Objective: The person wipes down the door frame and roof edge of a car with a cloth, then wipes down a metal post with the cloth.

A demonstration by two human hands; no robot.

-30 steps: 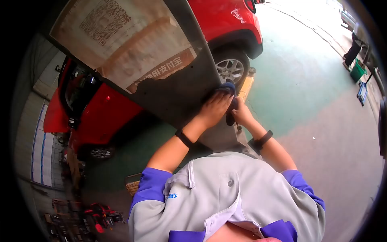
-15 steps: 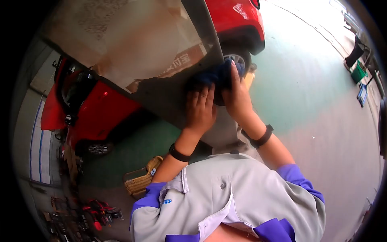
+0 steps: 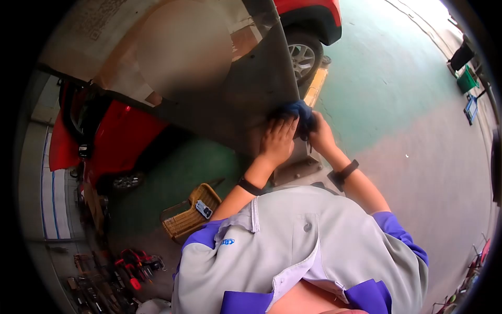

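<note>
A dark blue cloth [image 3: 299, 110] is bunched at the right edge of a large dark metal panel [image 3: 261, 78], which bears worn paper. My left hand [image 3: 278, 140] lies flat against the panel, its fingers stretched out and their tips at the cloth's lower left part. My right hand [image 3: 322, 135] is closed around the cloth's right side, just beyond the panel edge. The cloth partly hides its fingertips. Both wrists wear dark bands.
A red car [image 3: 104, 141] stands behind the panel, with a wheel [image 3: 302, 58] near a yellow lift arm [image 3: 316, 88]. A wicker chair [image 3: 191, 213] is at lower left, near red tools [image 3: 137, 264]. A green bin [image 3: 467, 80] stands far right.
Since half a second ago, both hands and the cloth have moved down to the panel's edge. The cloth looks more bunched, and the wicker chair shows more fully as the view has shifted.
</note>
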